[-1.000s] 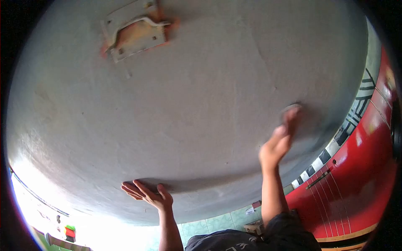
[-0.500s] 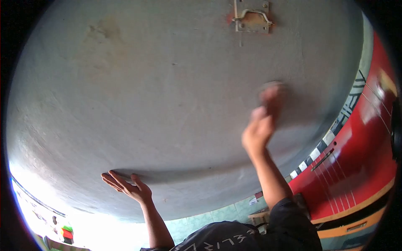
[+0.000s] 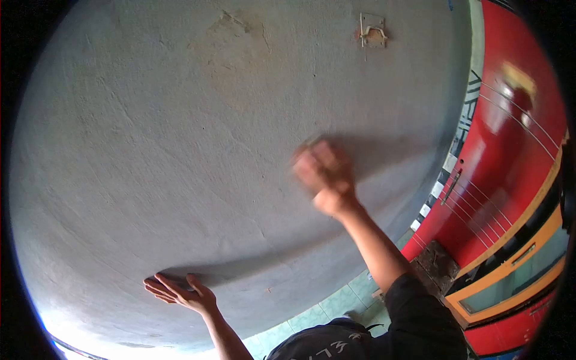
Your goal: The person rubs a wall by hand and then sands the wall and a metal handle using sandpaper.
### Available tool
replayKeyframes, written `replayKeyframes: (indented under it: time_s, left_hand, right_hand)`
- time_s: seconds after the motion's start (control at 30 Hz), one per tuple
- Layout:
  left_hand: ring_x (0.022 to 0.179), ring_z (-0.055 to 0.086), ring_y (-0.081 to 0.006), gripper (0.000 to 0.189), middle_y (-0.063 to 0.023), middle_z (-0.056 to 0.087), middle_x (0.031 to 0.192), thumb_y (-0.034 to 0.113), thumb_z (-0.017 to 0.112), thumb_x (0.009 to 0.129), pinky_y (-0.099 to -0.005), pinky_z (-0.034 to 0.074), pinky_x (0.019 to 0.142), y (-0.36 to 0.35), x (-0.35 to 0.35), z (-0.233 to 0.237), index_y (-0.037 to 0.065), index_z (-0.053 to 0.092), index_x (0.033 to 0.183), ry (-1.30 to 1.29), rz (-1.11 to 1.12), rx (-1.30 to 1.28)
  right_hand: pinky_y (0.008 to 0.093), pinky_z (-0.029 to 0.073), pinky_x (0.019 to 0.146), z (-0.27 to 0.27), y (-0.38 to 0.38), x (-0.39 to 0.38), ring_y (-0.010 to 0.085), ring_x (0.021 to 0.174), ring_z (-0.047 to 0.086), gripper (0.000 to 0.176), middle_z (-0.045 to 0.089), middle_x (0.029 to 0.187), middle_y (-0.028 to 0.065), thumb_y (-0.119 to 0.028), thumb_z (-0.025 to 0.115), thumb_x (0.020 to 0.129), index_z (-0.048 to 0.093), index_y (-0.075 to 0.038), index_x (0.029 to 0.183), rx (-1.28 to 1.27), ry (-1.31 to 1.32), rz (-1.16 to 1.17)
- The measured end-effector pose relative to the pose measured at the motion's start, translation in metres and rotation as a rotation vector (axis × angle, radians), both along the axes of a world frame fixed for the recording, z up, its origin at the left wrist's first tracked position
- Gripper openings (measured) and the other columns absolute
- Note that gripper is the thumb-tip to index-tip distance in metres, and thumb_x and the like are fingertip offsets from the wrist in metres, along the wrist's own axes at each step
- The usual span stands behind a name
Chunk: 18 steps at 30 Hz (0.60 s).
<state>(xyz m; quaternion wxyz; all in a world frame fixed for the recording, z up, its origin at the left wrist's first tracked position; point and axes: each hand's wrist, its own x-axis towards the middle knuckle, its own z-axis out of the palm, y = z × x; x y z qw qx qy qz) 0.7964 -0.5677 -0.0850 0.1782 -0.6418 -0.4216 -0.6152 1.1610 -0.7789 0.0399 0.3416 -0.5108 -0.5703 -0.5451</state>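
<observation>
A broad grey plastered wall [image 3: 180, 168] fills most of the view. Low on its left part, my left hand [image 3: 183, 294] rests against the surface with its fingers spread. My right hand [image 3: 327, 174] is raised against the wall near the centre, smeared by motion. Its fingers look bent around something too blurred to make out. Above and left of the right hand, a brownish rough patch [image 3: 234, 54] marks the plaster.
A metal latch plate [image 3: 373, 33] is fixed high on the wall. Along the right stand a red panel [image 3: 498, 138] with thin lines and an orange-framed cabinet [image 3: 510, 276]. Pale green floor tiles [image 3: 324, 309] show below.
My right hand has moved left and a little down across the wall. The view has shifted, bringing more of the cabinet in. My left hand stays on the wall.
</observation>
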Motion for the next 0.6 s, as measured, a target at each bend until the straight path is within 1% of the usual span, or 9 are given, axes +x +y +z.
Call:
replayKeyframes:
  time_s: [0.1, 0.13, 0.17, 0.23, 0.33, 0.4, 0.43, 0.53, 0.6]
  left_hand:
    - [0.156, 0.011, -0.0403, 0.080, -0.0188, 0.017, 0.169, 0.065, 0.037, 0.101, -0.0653, 0.009, 0.123, 0.006, -0.009, -0.008, 0.015, 0.026, 0.162, 0.010, 0.013, 0.030]
    - [0.156, 0.011, -0.0405, 0.080, -0.0187, 0.017, 0.169, 0.066, 0.037, 0.101, -0.0655, 0.009, 0.122, 0.006, -0.009, -0.006, 0.015, 0.026, 0.162, -0.002, 0.006, 0.039]
    - [0.156, 0.012, -0.0407, 0.080, -0.0186, 0.017, 0.168, 0.066, 0.037, 0.101, -0.0657, 0.010, 0.122, 0.008, -0.010, -0.005, 0.015, 0.027, 0.162, -0.013, -0.001, 0.052]
    - [0.155, 0.014, -0.0415, 0.080, -0.0190, 0.017, 0.169, 0.066, 0.037, 0.101, -0.0661, 0.011, 0.122, 0.012, -0.009, -0.009, 0.015, 0.028, 0.162, -0.012, 0.019, 0.077]
    - [0.156, 0.014, -0.0424, 0.081, -0.0200, 0.016, 0.169, 0.066, 0.038, 0.100, -0.0670, 0.009, 0.121, 0.013, -0.011, -0.011, 0.014, 0.028, 0.161, -0.013, 0.008, 0.058]
    - [0.156, 0.012, -0.0421, 0.081, -0.0199, 0.015, 0.169, 0.066, 0.039, 0.100, -0.0676, 0.009, 0.121, 0.010, -0.010, -0.028, 0.014, 0.028, 0.162, -0.023, -0.007, 0.035]
    - [0.156, 0.012, -0.0419, 0.082, -0.0198, 0.014, 0.169, 0.066, 0.040, 0.100, -0.0678, 0.009, 0.121, 0.008, -0.010, -0.027, 0.014, 0.027, 0.162, -0.022, -0.018, 0.023]
    - [0.157, 0.007, -0.0413, 0.083, -0.0195, 0.011, 0.170, 0.066, 0.041, 0.100, -0.0682, 0.009, 0.120, 0.000, -0.002, -0.028, 0.014, 0.025, 0.162, -0.060, -0.041, -0.008]
    - [0.157, 0.005, -0.0413, 0.084, -0.0190, 0.010, 0.170, 0.066, 0.042, 0.099, -0.0684, 0.008, 0.120, -0.012, 0.007, -0.022, 0.015, 0.023, 0.163, -0.073, -0.056, -0.028]
  right_hand:
    - [0.0541, 0.030, 0.121, 0.016, -0.016, 0.022, 0.0355, 0.146, 0.040, 0.042, 0.048, 0.153, 0.0201, -0.008, 0.041, 0.107, 0.048, -0.003, 0.148, 0.505, 0.644, 0.038]
    - [0.0446, 0.026, 0.123, 0.017, -0.011, 0.016, 0.0385, 0.148, 0.036, 0.041, 0.043, 0.156, 0.0239, -0.012, 0.035, 0.110, 0.049, 0.005, 0.144, 0.527, 0.659, -0.109]
    - [0.0516, 0.016, 0.127, 0.010, 0.000, 0.000, 0.0337, 0.152, 0.030, 0.043, 0.045, 0.154, 0.0229, -0.012, 0.036, 0.109, 0.046, -0.005, 0.150, 0.482, 0.607, -0.123]
    - [0.0504, 0.015, 0.127, -0.023, 0.014, -0.030, 0.0298, 0.153, 0.028, 0.044, 0.046, 0.155, 0.0203, -0.013, 0.041, 0.108, 0.047, -0.011, 0.152, 0.169, 0.246, 0.014]
    - [0.0484, 0.021, 0.126, -0.030, 0.010, -0.018, 0.0229, 0.150, 0.037, 0.047, 0.054, 0.150, 0.0145, -0.014, 0.050, 0.105, 0.047, -0.016, 0.152, -0.032, -0.098, -0.076]
    - [0.0518, 0.021, 0.125, -0.022, -0.006, 0.010, 0.0307, 0.151, 0.034, 0.047, 0.046, 0.156, 0.0165, -0.010, 0.046, 0.106, 0.046, -0.013, 0.153, 0.257, 0.352, 0.095]
    - [0.0530, 0.020, 0.125, -0.019, -0.013, 0.014, 0.0343, 0.152, 0.031, 0.047, 0.043, 0.158, 0.0173, -0.008, 0.044, 0.106, 0.046, -0.012, 0.153, 0.427, 0.602, -0.001]
    - [0.0552, 0.021, 0.124, -0.025, -0.004, -0.004, 0.0370, 0.153, 0.025, 0.046, 0.037, 0.161, 0.0180, -0.009, 0.043, 0.107, 0.046, -0.011, 0.153, 0.386, 0.561, -0.171]
    - [0.0525, 0.022, 0.124, -0.035, -0.007, -0.017, 0.0333, 0.154, 0.024, 0.051, 0.043, 0.158, 0.0174, -0.007, 0.049, 0.104, 0.044, -0.012, 0.154, 0.041, 0.084, -0.196]
